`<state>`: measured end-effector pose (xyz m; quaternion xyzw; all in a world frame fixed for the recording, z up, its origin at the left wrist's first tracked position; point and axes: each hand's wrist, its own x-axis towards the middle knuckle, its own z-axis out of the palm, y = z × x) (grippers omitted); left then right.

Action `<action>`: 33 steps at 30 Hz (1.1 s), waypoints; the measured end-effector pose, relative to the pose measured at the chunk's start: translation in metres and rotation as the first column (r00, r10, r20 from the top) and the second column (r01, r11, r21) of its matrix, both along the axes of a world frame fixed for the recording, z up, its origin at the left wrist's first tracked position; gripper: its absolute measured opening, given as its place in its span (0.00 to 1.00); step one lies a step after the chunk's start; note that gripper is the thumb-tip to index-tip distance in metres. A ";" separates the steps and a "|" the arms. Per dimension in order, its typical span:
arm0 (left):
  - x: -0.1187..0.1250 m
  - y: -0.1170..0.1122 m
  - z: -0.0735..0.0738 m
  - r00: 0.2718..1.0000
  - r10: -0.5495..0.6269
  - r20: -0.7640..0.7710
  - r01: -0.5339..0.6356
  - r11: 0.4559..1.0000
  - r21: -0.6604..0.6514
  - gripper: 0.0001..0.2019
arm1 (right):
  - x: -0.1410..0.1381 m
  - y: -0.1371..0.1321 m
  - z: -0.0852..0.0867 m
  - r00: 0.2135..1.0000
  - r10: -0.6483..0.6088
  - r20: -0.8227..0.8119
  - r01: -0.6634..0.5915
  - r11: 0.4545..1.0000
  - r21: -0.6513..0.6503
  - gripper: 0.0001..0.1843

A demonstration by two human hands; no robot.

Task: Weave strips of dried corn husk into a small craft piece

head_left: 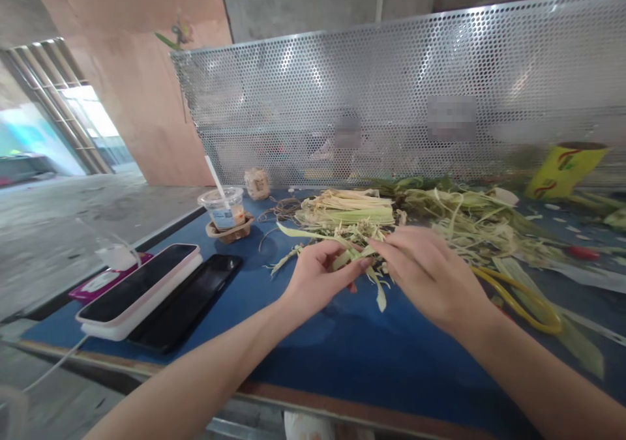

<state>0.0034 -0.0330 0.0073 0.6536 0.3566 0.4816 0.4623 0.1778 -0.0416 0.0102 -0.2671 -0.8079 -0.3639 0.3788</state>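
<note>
Over the blue tabletop, my left hand [320, 270] pinches a small bunch of pale green corn husk strips [349, 251] between thumb and fingers. One strip end points up to the left, and others hang below the fingers. My right hand [425, 264] is closed at the right side of the same bunch, its fingertips on a strip close to my left thumb. Its inner fingers are partly hidden. Just behind my hands lies a neat stack of cut husk strips [347, 208]. Small knotted husk pieces [362, 230] lie in front of that stack.
Loose husks [469, 221] pile up at the right, near yellow-handled scissors [523, 303] and a yellow roll [565, 169]. On the left are a black phone [188, 303], a pink-edged phone [141, 287] and a plastic cup [222, 210] with a straw. A perforated metal panel [391, 101] stands behind.
</note>
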 end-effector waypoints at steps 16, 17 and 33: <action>-0.001 -0.002 0.005 0.996 -0.066 0.064 0.076 0.983 -0.167 0.12 | 0.018 0.003 0.017 0.995 0.052 0.087 -0.051 0.999 -0.008 0.11; -0.002 -0.002 0.006 0.994 -0.079 0.073 0.090 0.982 -0.163 0.12 | 0.018 0.005 0.017 0.996 0.075 0.045 -0.071 0.995 -0.075 0.11; 0.006 -0.008 0.002 0.934 -0.350 -0.073 0.329 0.922 -0.206 0.17 | -0.008 0.008 0.020 0.796 -0.269 -0.542 -0.564 -0.002 -0.826 0.12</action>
